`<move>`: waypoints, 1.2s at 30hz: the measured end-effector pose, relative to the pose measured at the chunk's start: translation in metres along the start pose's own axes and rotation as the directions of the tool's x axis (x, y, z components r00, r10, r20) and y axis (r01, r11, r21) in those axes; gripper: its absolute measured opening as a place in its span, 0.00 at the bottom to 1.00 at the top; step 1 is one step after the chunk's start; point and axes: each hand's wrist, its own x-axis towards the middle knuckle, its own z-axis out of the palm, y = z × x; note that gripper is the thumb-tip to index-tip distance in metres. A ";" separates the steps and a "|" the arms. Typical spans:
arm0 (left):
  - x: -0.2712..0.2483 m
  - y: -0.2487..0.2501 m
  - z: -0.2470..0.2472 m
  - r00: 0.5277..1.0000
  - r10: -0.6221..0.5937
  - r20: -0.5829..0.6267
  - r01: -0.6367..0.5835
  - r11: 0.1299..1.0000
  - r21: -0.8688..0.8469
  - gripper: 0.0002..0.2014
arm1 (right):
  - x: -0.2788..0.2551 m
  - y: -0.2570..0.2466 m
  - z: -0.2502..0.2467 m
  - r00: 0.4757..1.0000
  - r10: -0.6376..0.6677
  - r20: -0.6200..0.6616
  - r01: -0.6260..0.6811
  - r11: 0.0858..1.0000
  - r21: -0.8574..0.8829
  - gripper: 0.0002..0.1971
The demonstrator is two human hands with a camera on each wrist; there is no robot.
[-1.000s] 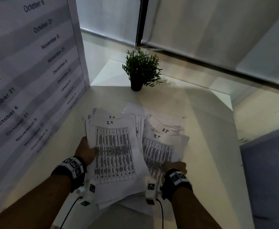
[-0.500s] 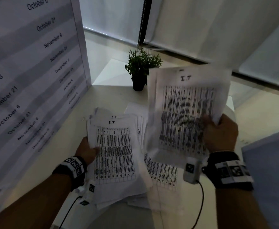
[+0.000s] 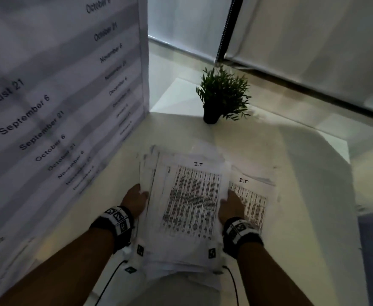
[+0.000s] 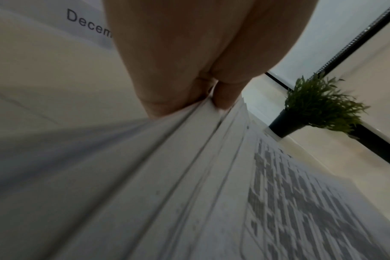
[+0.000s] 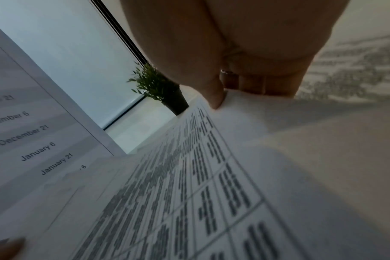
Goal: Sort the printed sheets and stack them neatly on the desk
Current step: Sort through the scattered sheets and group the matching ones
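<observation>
A thick stack of printed sheets (image 3: 187, 199) lies in the middle of the pale desk (image 3: 302, 184), its top sheet headed "I.T" over a dense table. My left hand (image 3: 140, 194) grips the stack's left edge; in the left wrist view the stack's layered edge (image 4: 189, 158) sits between thumb and fingers (image 4: 225, 98). My right hand (image 3: 227, 198) holds the right edge of the top sheet (image 5: 211, 176), thumb (image 5: 214, 95) on top and fingers curled beneath. A smaller, looser pile of sheets (image 3: 251, 195) lies just right of the stack, partly under my right hand.
A small green plant in a black pot (image 3: 220, 93) stands at the desk's far edge. A large printed board of dates (image 3: 48, 96) rises along the left side. The desk's right edge (image 3: 353, 195) drops to the floor. Wrist-camera cables hang under both forearms.
My right hand lifted a sheet from the right pile, held it up, and has now brought it down on top of the left stack. My left hand stayed at the stack's left edge.
</observation>
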 end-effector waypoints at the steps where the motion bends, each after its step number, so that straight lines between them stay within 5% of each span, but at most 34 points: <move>1: -0.001 0.002 0.003 1.000 -0.012 -0.015 0.012 1.000 -0.003 0.23 | -0.003 0.000 0.008 1.000 0.000 -0.001 0.000 1.000 0.004 0.24; 5: -0.007 0.013 0.020 0.994 -0.111 0.024 0.110 0.994 0.016 0.35 | -0.015 -0.012 0.040 0.984 -0.134 0.121 0.147 0.983 -0.107 0.28; 8: -0.003 0.013 0.024 0.993 -0.114 -0.026 0.114 0.993 0.022 0.33 | -0.013 -0.015 0.044 0.991 -0.133 0.024 0.135 0.959 -0.250 0.29; 11: 0.001 0.006 0.026 0.994 -0.106 -0.024 0.107 0.991 0.080 0.32 | -0.011 -0.001 0.039 0.971 -0.170 0.169 0.193 0.973 -0.128 0.31; 13: 0.002 0.000 0.027 0.996 -0.090 -0.008 0.090 0.987 0.132 0.30 | -0.013 0.010 0.026 0.976 -0.198 0.088 0.202 0.978 -0.045 0.30; 15: 0.003 -0.005 0.025 0.999 -0.048 -0.006 0.048 0.982 0.180 0.26 | -0.009 0.027 0.004 0.973 0.041 -0.225 -0.060 0.995 -0.078 0.34; 16: 0.003 -0.007 0.022 0.999 -0.029 -0.019 0.033 0.977 0.210 0.24 | -0.008 0.039 -0.009 0.914 0.230 -0.334 -0.262 0.964 -0.054 0.39; 18: 0.003 -0.009 0.019 0.998 0.001 -0.059 0.015 0.967 0.255 0.23 | -0.006 0.069 -0.037 0.783 0.492 -0.381 -0.517 0.855 0.040 0.50; 20: 0.001 -0.008 0.019 0.997 0.017 -0.073 0.003 0.963 0.269 0.23 | -0.011 0.083 -0.052 0.804 0.493 -0.332 -0.520 0.854 0.010 0.55; 24: 0.000 -0.005 0.019 0.997 0.014 -0.080 0.008 0.963 0.270 0.22 | -0.003 0.077 -0.059 0.896 0.311 -0.319 -0.295 0.951 0.098 0.36; 30: 0.001 -0.005 0.016 0.997 -0.006 -0.077 0.027 0.961 0.274 0.24 | 0.002 0.070 -0.070 0.912 0.398 -0.104 -0.358 0.893 0.274 0.20; 36: 0.000 -0.012 0.009 0.996 -0.003 -0.093 0.028 0.961 0.277 0.22 | -0.014 0.065 -0.068 0.941 0.313 -0.131 -0.274 0.928 0.253 0.09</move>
